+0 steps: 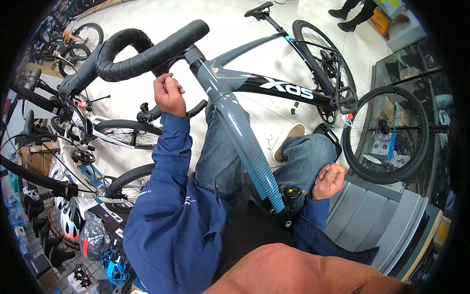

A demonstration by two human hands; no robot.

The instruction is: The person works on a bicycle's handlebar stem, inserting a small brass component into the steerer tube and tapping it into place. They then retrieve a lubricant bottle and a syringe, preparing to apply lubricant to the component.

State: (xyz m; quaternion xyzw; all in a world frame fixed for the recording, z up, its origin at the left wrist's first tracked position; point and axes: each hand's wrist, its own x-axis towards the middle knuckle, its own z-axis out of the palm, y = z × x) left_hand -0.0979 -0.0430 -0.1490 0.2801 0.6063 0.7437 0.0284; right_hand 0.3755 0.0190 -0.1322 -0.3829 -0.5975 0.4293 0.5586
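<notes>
Grey and black paint shone on the frame (230, 81), which reached from the person's lap toward the far side of the pale floor (220, 13), its saddle (258, 11) at the far end. The fork (245, 139), striped blue near its bare tip, came down between the legs (308, 157) and lay between the two hands, parting them.

The left hand (170, 95) was narrow, fingers curled in, just beneath the taped bar (156, 58) and near the frame's front end. The right hand (329, 181) was also curled, near the right knee and apart from the fork tip. Whether either held anything small could not be told.

The bar hung over the left hand's far side. To the right, a loose wheel (383, 126) stood before a glass cabinet (409, 61), hiding part of it, and a ribbed grey box (361, 208) sat close beside the right forearm. A rear wheel (329, 59) remained on the frame. On the left, a white bike (72, 164) crowded the floor, with a white helmet (71, 220) and a blue helmet (115, 263) below it. Another person's boots (346, 26) stood beyond the rear wheel.
</notes>
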